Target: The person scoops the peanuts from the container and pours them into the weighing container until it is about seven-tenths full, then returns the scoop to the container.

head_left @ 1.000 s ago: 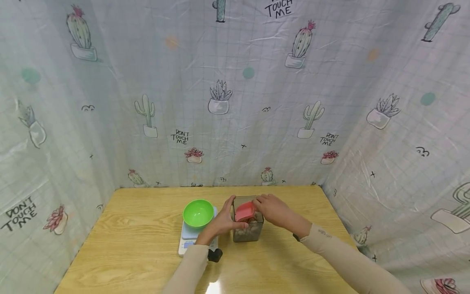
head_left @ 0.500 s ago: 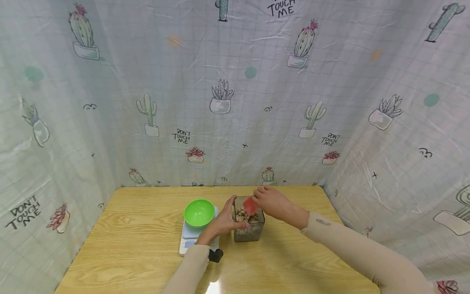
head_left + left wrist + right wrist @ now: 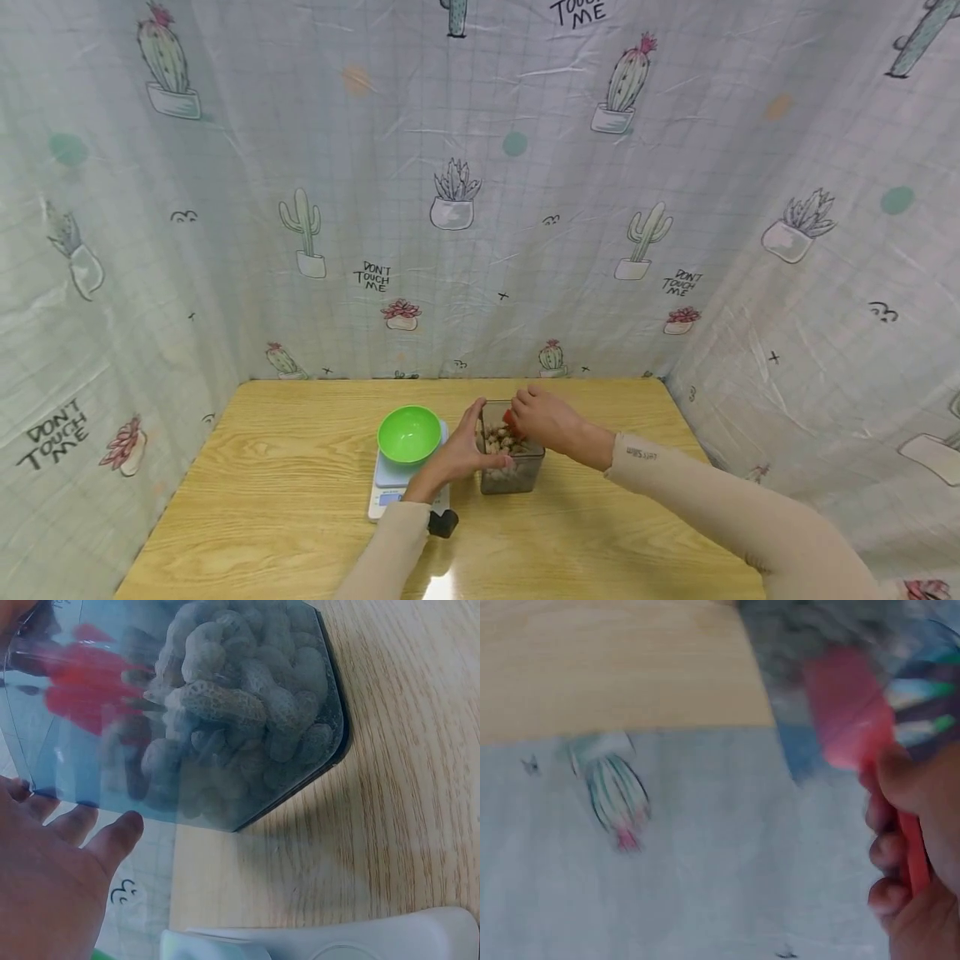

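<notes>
A translucent grey square container (image 3: 513,478) stands on the table, holding unshelled peanuts (image 3: 225,705). My left hand (image 3: 453,458) grips its left side, thumb at the front rim and fingers spread towards the back corner. At the container's right, my right hand (image 3: 555,423) reaches over the opening with fingers curled round the handle of a red scoop (image 3: 851,709). Through the tinted wall in the left wrist view, the scoop's red blade shows beside the heap of nuts. Most of the scoop is covered by the right hand in the head view.
Left of the container, a green bowl (image 3: 409,435) sits on a white kitchen scale (image 3: 381,507), partly behind the left wrist. A black strap piece (image 3: 443,523) hangs at that wrist. The wooden table (image 3: 285,467) meets a cactus-printed curtain (image 3: 337,325) at its back and sides.
My right hand has tipped the scoop and lowered it into the container, so less red shows and more peanuts are visible. My left hand keeps its hold; container, bowl and scale stay in place.
</notes>
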Demonstrator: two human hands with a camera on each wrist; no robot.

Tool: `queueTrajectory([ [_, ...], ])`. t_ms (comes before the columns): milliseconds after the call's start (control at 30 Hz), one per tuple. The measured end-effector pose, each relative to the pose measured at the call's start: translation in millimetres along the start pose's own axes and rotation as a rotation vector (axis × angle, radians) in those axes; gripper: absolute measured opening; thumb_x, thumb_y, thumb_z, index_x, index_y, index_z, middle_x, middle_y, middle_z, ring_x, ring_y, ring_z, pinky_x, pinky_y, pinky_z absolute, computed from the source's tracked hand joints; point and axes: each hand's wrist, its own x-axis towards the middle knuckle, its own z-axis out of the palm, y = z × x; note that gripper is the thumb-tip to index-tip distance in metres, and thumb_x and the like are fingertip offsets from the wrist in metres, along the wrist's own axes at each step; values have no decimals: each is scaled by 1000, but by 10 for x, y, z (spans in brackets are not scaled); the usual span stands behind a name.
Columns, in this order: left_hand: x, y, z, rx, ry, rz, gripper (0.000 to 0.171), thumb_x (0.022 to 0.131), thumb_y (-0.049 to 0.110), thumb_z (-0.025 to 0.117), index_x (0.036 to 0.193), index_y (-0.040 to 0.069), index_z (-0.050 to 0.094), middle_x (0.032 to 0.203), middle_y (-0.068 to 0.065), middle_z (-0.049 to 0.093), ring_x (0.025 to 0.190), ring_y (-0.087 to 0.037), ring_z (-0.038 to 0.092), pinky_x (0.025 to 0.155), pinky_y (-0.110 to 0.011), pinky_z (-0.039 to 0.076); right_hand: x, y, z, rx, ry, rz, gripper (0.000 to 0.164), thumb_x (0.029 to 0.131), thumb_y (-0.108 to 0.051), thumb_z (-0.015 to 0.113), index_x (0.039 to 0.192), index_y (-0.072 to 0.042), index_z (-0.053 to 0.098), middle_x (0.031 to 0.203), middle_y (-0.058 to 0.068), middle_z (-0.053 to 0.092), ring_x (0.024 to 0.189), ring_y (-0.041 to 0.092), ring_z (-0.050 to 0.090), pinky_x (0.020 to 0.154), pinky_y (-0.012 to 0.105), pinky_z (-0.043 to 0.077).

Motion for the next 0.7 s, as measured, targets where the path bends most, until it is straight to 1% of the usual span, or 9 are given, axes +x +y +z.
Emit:
queueTrajectory([
  [67, -1, -4, -11, -9, -1, 5, 119, 73, 58, 80, 159, 31, 2, 166, -11, 6, 148, -40, 26, 110, -58, 37, 39, -33, 107, 21, -15, -23, 28, 92, -31, 69, 118, -20, 68, 114, -4, 66, 102, 14, 60, 91, 30, 48],
  [133, 0, -11, -14, -15, -4, 7, 119, 73, 60, 79, 159, 32, 2, 167, -10, 5, 148, -39, 25, 111, -58, 36, 67, -49, 193, 63, -18, -35, 27, 92, -29, 69, 118, -20, 69, 113, -4, 67, 101, 14, 60, 91, 31, 49],
  [267, -7, -18, -1, -13, -5, 20, 121, 71, 63, 79, 159, 30, 3, 166, -11, 6, 148, -39, 24, 112, -58, 35, 70, -33, 319, 162, 27, -53, 23, 91, -25, 70, 113, -19, 71, 109, -3, 68, 98, 14, 61, 90, 31, 50],
  [367, -17, -1, 14, -11, -4, 19, 120, 71, 62, 79, 159, 30, 3, 166, -10, 7, 149, -38, 24, 112, -58, 35, 22, 22, 333, 254, 69, -42, 20, 89, -20, 73, 108, -17, 72, 104, -3, 69, 96, 14, 62, 89, 30, 52],
  [467, -25, 20, 17, -9, 0, 9, 118, 73, 58, 80, 159, 31, 4, 166, -9, 7, 148, -38, 26, 110, -58, 37, -2, 63, 322, 356, 116, -30, 18, 87, -19, 74, 105, -16, 73, 99, -2, 69, 91, 13, 63, 85, 28, 53],
  [533, -26, 24, 18, -9, 3, 1, 116, 74, 56, 80, 159, 32, 4, 166, -9, 7, 148, -38, 27, 109, -58, 38, 0, 58, 331, 397, 151, -38, 16, 87, -19, 73, 103, -16, 73, 95, -3, 68, 87, 12, 62, 82, 27, 53],
  [633, -31, 22, 10, -15, 7, -5, 115, 75, 53, 80, 158, 33, 4, 166, -10, 7, 147, -39, 28, 107, -59, 39, 17, 26, 357, 427, 205, -65, 13, 88, -19, 72, 101, -15, 73, 91, -2, 68, 81, 12, 60, 77, 27, 53],
  [700, -34, 11, 6, -16, 9, -9, 114, 75, 53, 80, 158, 34, 4, 166, -10, 7, 147, -40, 28, 107, -60, 39, 11, 7, 377, 455, 217, -63, 13, 89, -17, 71, 102, -15, 72, 90, -2, 67, 79, 12, 59, 76, 27, 52],
])
